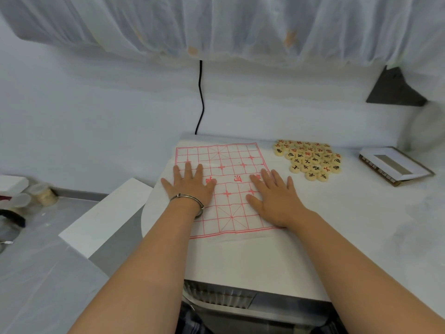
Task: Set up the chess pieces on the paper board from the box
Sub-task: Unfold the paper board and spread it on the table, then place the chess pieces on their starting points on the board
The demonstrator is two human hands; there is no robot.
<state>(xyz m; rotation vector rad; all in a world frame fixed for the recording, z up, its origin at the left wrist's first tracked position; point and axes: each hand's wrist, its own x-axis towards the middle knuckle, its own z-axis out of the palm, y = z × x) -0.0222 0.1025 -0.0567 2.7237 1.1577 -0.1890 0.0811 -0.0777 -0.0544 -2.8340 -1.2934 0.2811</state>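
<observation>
Both forearms reach forward over the white counter [337, 225], and the left hand [190, 186], with a metal bracelet [190, 201] at its wrist, and the right hand [274, 196] lie palm-down on the paper board [228, 160]. Each grip is fully open, fingers straight and spread flat, holding nothing. The board, printed with a red grid, is spread near the counter's left end with no pieces on it, while the chess pieces [309, 159] lie clustered flat on the counter just to its right, between the board and the box [395, 166] further right.
</observation>
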